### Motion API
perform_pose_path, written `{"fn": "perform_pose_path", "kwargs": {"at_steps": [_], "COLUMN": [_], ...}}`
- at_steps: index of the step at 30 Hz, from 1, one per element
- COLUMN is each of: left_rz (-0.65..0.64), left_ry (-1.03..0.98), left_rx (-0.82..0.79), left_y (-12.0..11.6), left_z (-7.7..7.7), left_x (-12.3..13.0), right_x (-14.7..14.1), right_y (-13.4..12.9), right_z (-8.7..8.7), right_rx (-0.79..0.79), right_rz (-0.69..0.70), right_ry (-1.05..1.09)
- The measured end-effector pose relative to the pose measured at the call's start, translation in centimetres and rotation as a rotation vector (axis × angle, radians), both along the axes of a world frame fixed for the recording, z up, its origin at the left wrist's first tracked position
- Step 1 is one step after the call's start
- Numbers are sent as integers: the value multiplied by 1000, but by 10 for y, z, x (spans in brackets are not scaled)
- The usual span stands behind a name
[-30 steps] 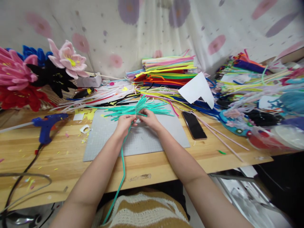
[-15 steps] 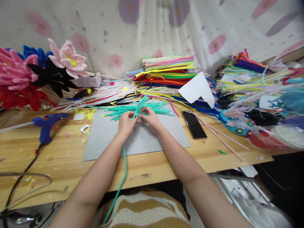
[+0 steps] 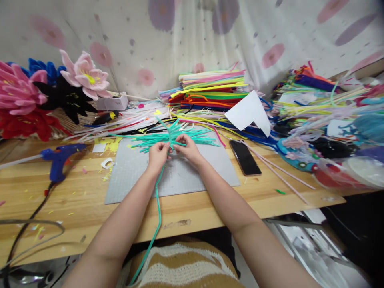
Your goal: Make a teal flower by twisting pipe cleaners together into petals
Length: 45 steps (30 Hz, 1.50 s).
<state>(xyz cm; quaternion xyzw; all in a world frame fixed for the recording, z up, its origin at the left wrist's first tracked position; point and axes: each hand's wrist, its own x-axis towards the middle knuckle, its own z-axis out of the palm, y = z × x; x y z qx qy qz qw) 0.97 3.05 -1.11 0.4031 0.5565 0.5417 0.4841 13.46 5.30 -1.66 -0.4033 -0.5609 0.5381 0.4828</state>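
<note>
Lying just beyond left hand (image 3: 158, 157) and right hand (image 3: 188, 149): teal stems (image 3: 173, 132).

blue glue gun (image 3: 61, 155) | dark phone (image 3: 245, 158) | pale-pink flower (image 3: 85, 76) | white paper (image 3: 248, 110)

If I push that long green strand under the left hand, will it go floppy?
The green strand below the left hand would probably bend easily and feel light, being so thin. It might hold its shape rather than flop, though, since it shows a clear kink.
</note>
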Motion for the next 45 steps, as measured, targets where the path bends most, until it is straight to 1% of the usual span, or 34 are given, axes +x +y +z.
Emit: {"fn": "perform_pose_path", "kwargs": {"at_steps": [2,4,6,8,9,11,13,15,16,18,22,24,26,28,31,33,38,41,45], "left_rz": [43,53,32,-4,-11,11,56,51,41,24,23,27,22,-6,-52,-64,-72,-71,-51], "left_ry": [-72,-132,-174,-168,-139,-8,213,453,546,667,743,729,662,504,208,93,19,-1,-57], "left_rx": [-39,-106,-191,-230,-207,-68,132,267,305,338,350,346,333,288,189,153,106,83,72], "left_y": [-1,-1,-2,-2,-2,-4,-8,-12,-14,-16,-15,-14,-13,-11,-7,-4,0,0,0], "left_z": [3,7,8,7,6,5,4,4,5,5,5,4,3,3,1,0,-6,-8,-7], "left_x": [4,6,6,5,3,0,-3,-5,-6,-6,-7,-8,-8,-8,-6,-5,-3,-2,2], "right_x": [-2,-2,-2,-1,-1,-1,-1,-2,-2,-2,-2,-2,-1,0,0,-1,-8,-11,-14], "right_y": [-1,-2,-3,-4,-4,-4,-3,-3,-3,-5,-7,-6,-3,-1,-1,-2,-1,0,0], "right_z": [0,0,0,-2,-2,-4,-6,-6,-6,-6,-5,-6,-8,-10,-10,-9,-10,-12,-11], "right_rx": [-7,-17,-29,-47,-57,-68,-64,-56,-51,-40,-36,-37,-27,-36,-103,-145,-188,-222,-279], "right_rz": [-7,-20,-36,-54,-65,-93,-116,-123,-120,-111,-74,-46,-32,-33,-45,-56,-196,-235,-310], "right_ry": [19,23,21,17,14,6,4,10,15,29,48,53,45,26,42,81,181,233,326]}}
